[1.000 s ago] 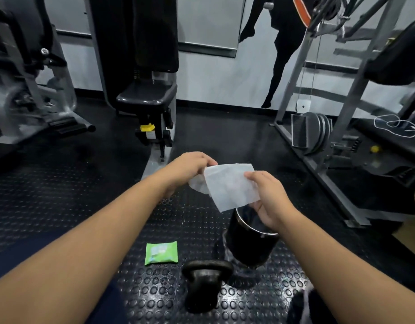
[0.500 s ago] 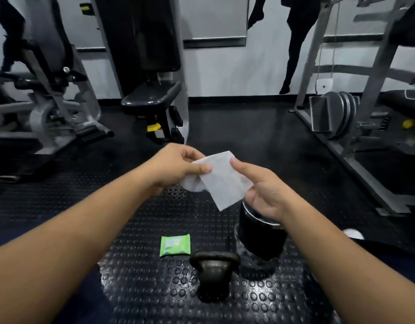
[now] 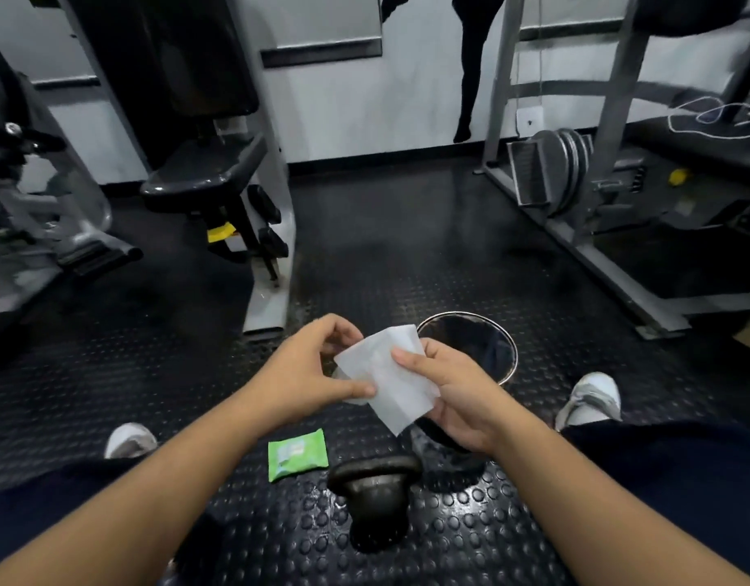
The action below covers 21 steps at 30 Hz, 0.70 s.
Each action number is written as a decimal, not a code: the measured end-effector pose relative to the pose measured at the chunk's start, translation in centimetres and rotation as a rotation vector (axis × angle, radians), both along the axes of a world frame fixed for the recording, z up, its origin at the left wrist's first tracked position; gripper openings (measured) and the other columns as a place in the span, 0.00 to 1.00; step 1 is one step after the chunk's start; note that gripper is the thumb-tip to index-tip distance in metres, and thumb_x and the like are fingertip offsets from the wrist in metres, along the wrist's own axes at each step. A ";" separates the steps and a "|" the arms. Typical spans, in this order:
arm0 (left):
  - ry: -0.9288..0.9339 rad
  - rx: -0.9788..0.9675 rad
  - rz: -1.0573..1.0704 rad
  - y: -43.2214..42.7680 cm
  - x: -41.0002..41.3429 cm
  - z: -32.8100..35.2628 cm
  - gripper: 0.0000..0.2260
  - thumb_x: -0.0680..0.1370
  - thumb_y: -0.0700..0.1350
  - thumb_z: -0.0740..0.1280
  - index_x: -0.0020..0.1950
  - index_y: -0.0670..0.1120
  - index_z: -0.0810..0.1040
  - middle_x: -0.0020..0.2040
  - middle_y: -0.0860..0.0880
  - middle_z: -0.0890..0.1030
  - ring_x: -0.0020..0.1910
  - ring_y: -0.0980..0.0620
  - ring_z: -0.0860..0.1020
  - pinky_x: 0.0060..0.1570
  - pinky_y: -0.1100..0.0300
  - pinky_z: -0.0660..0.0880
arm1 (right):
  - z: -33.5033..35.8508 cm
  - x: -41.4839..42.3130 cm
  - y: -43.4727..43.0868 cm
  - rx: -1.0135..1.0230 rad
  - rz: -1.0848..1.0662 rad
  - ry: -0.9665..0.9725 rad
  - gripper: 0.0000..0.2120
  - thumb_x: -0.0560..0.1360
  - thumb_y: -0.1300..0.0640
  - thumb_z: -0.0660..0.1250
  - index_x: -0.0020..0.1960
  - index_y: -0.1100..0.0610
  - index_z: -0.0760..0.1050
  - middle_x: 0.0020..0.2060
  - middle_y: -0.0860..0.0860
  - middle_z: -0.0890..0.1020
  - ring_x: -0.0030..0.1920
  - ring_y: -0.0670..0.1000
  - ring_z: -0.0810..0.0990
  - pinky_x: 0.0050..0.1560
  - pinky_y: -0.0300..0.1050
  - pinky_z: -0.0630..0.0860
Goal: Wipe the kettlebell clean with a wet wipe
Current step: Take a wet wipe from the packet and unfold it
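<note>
A black kettlebell [image 3: 375,501] stands upright on the studded rubber floor between my legs. Above and beyond it I hold a white wet wipe [image 3: 390,380] with both hands. My left hand [image 3: 309,370] pinches its left edge with thumb and fingers. My right hand [image 3: 453,395] grips its right side, thumb on top. The wipe is partly unfolded and hangs clear of the kettlebell. A green wet wipe pack [image 3: 297,454] lies flat on the floor just left of the kettlebell.
A black metal-rimmed bin [image 3: 483,336] stands right behind my hands. My white shoes [image 3: 130,439] [image 3: 591,399] rest at either side. A seat machine [image 3: 212,179] stands at back left, a weight-plate rack [image 3: 550,171] at back right.
The view has tilted down, so my hands and the wipe sit lower in frame and both shoes show. My hands have drawn closer together on the wipe.
</note>
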<state>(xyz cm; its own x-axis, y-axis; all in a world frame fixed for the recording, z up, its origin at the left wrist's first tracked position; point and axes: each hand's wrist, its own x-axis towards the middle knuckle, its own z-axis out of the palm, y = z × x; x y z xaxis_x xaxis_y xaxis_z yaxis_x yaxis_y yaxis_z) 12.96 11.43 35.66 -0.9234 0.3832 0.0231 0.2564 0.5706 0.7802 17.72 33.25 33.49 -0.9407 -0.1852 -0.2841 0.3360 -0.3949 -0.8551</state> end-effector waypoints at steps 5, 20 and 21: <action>0.056 0.039 0.112 -1.3 -0.3 -6.2 0.18 0.66 0.54 0.83 0.47 0.55 0.77 0.46 0.55 0.80 0.44 0.59 0.79 0.46 0.62 0.75 | -3.3 0.3 -0.7 0.091 -0.018 0.000 0.17 0.77 0.57 0.71 0.61 0.65 0.74 0.57 0.66 0.82 0.52 0.60 0.81 0.52 0.55 0.77; -0.820 0.739 0.262 1.2 1.6 -5.3 0.14 0.79 0.44 0.73 0.63 0.43 0.79 0.59 0.40 0.85 0.52 0.46 0.83 0.57 0.48 0.79 | -3.4 0.1 -0.2 0.133 -0.038 0.034 0.05 0.76 0.62 0.69 0.52 0.59 0.77 0.44 0.59 0.81 0.43 0.58 0.77 0.43 0.55 0.70; -0.771 0.756 0.305 1.2 1.8 -5.1 0.14 0.78 0.42 0.74 0.62 0.42 0.79 0.57 0.40 0.86 0.51 0.46 0.84 0.56 0.50 0.80 | -3.4 0.1 0.0 0.134 -0.060 0.031 0.04 0.76 0.62 0.69 0.51 0.57 0.78 0.43 0.59 0.81 0.43 0.58 0.76 0.43 0.57 0.69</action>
<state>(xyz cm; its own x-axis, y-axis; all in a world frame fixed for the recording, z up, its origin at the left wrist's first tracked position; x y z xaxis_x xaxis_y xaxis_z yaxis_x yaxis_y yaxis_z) 14.79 12.66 30.52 -0.8441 0.2685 -0.4642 -0.5144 -0.1606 0.8424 17.83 33.26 30.04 -0.9576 -0.0907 -0.2735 0.2881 -0.2953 -0.9109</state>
